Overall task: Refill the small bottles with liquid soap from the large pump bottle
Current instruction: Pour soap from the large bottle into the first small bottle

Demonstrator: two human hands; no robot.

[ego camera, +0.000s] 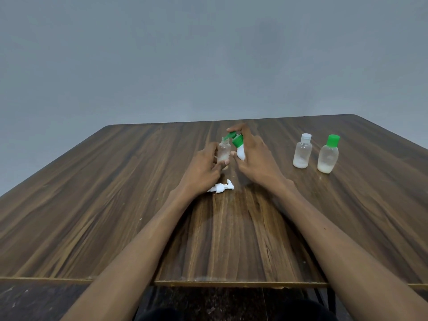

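Observation:
A small clear bottle stands uncapped on the wooden table, and my left hand grips it around the lower part. My right hand holds a white bottle with a green flip cap, tilted to the left so its open green lid sits near the clear bottle's mouth. A white pump head lies on the table just behind my left wrist. No large pump bottle body is visible apart from the white bottle in my right hand.
Two more small bottles stand at the right: one with a white cap and one with a green cap, both with a little white liquid at the bottom. The table's near edge runs below my forearms.

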